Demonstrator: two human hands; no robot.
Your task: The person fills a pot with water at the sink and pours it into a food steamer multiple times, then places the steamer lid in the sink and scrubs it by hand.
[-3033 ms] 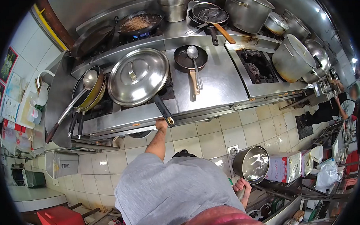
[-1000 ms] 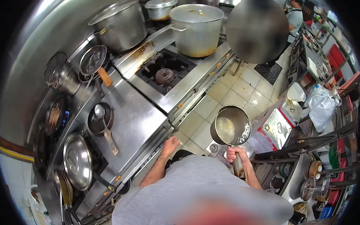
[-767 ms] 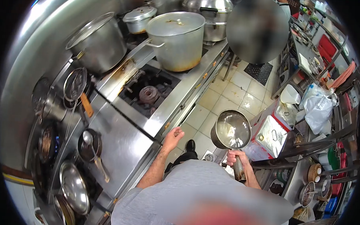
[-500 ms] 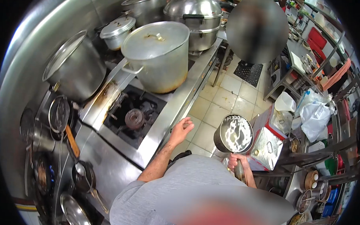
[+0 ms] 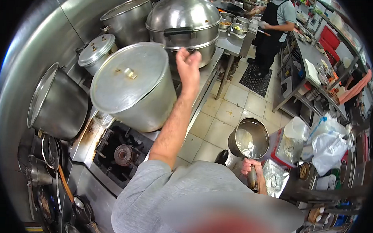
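My right hand [image 5: 252,166] is wrapped round the handle of a deep metal saucepan [image 5: 233,140], held upright over the floor at my right. Its inside shines; I cannot tell whether that is liquid or bare metal. My left hand [image 5: 189,65] is raised beside a tall lidded stockpot [image 5: 154,105], with thumb and fingers apart and slightly bent. It appears in front of the domed steamer [image 5: 181,17], and nothing shows in it. Whether its fingertips touch the steamer is unclear. The stockpot's flat lid [image 5: 128,79] is on.
A gas burner [image 5: 123,154] is in front of the stockpot. Other pots, including an uncovered one [image 5: 61,108], line the wall. Pans and strainers hang at lower left. A co-worker in a black apron [image 5: 268,29] stands by the far counter. Tins and plastic bags [image 5: 331,148] crowd the right.
My left hand has moved forward and up, from beside the stove edge to beside the stockpot and steamer. The saucepan stays in my right hand. The camera view has shifted.
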